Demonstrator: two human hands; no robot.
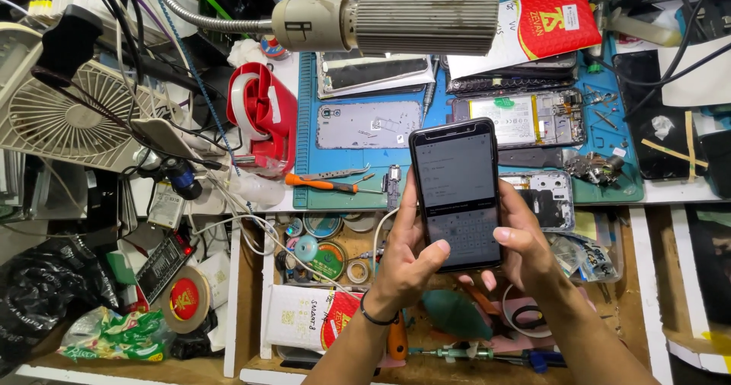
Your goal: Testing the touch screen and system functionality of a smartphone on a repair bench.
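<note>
Both forearms rose from the bottom edge, and the two hands met around a black smartphone (pixel 457 191) held upright over the open drawer. Its screen was lit dimly — grey rows above, a dark keyboard across the lower half — inside a glossy black frame with rounded corners. The left hand (pixel 407 259), a dark band at its wrist, was curled around the phone's left edge and lower back, its thumb laid on the keyboard area. The right hand (pixel 521 248) was wrapped around the right edge, thumb bent over the glass near the lower right corner. So the phone sat clasped between both palms, its top half standing clear above the fingers.

Beneath the hands lay the wooden drawer (pixel 247 309), crowded with tape rolls, a teal blob and a white pouch. Beyond the phone's top edge spread a blue work mat (pixel 304 126) bearing a grey back cover (pixel 369 124), an opened handset (pixel 521 118) and an orange-handled screwdriver (pixel 320 183) — little bare surface between them. A red tape dispenser (pixel 263 115) stood just left of the mat, a white fan (pixel 65 115) farther left, and a lamp head (pixel 396 23) hung over the far side.
</note>
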